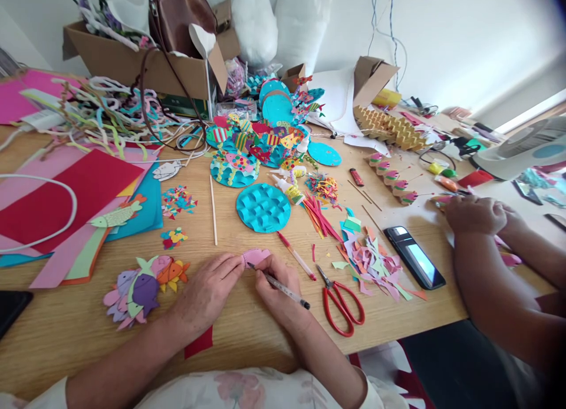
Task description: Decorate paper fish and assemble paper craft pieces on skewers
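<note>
My right hand (280, 288) grips a clear pen with a black cap end (285, 291), its tip on a small pink paper cutout (260, 256). From the other side, my left hand (207, 288) holds the cutout's left end against the table, fingers together. A row of dark marks shows on the pink paper. Left of my left hand lies a cluster of paper fish (141, 291) in purple, pink, green and orange. Red-handled scissors (342, 306) and a red pen (297, 256) lie right of my right hand. A round blue textured piece (263, 207) sits just beyond my hands.
Coloured paper sheets (71, 197) cover the left side. Paper scraps (371, 259) and a phone (414, 257) lie to the right. Glue bottles (289, 190) stand among finished fish pieces. A cardboard box (128, 67) is behind. Another person's hands (477, 217) work at the right.
</note>
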Motion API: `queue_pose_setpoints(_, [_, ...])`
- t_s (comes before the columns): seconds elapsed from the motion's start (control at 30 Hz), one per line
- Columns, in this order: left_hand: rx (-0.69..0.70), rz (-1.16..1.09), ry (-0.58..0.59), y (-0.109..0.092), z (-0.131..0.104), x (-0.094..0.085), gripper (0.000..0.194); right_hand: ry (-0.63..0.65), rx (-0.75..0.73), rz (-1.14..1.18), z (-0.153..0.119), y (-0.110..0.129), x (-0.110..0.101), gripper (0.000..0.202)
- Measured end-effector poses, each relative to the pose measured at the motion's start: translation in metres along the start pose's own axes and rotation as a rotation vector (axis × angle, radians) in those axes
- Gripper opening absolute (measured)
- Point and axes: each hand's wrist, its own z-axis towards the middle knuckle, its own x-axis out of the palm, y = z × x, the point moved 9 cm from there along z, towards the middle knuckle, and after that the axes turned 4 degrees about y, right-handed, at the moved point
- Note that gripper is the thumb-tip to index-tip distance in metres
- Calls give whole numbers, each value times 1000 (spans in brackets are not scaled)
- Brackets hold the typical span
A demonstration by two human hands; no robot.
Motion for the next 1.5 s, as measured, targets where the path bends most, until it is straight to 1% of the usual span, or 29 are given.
queue_pose_setpoints(0.27, [12,13,-10,0,-2,2,33,12,-8,-14,1,1,3,8])
queue_pose_setpoints(0.47, [26,23,-22,-1,-1,-1,33,-17,-1,-64,1,1,-1,7])
queue_pose_setpoints(0.6, [29,16,-12,-1,0,-1,32,-26,-18,-53,0,2,-2,7])
queue_pose_setpoints(0.83, [10,-10,0,1,-2,3,33,10,-22,-17,0,3,1,9])
queue_pose_setpoints(1.07, [15,26,-4,1,-3,3,35,33,-8,-18,1,4,2,8])
queue_pose_setpoints(1.23, [9,16,24,2,-3,5,36,-9,9,-9,1,3,-2,8])
queue_pose_setpoints(1.33, [3,-3,15,3,-3,5,37,-45,4,-13,0,3,-5,7])
queue_pose_setpoints(1.5, [-4,-5,-3,3,-3,4,36,-12,-8,-16,1,5,-1,9])
